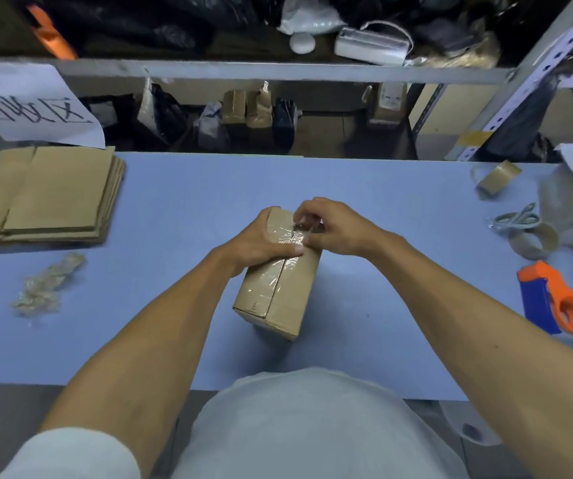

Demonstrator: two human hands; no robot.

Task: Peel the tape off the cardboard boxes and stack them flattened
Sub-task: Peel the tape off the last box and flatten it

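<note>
Pinching the clear tape (293, 236) at the far end of the cardboard box (280, 271) mid-table, the right hand (330, 226) has fingertips closed on it; the left hand (261, 242) curls over the box top, thumb pressing the seam.

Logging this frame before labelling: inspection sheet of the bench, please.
Surface: blue table.
Job's things: taped box at centre; flattened stack far left.
Clutter: tape wad left; tape rolls, scissors, dispenser right.
Grippers: left hand holds the box; right hand pinches tape at its far end.
Cables: nothing seen.
Surroundings: shelf with bags; paper sign.
</note>
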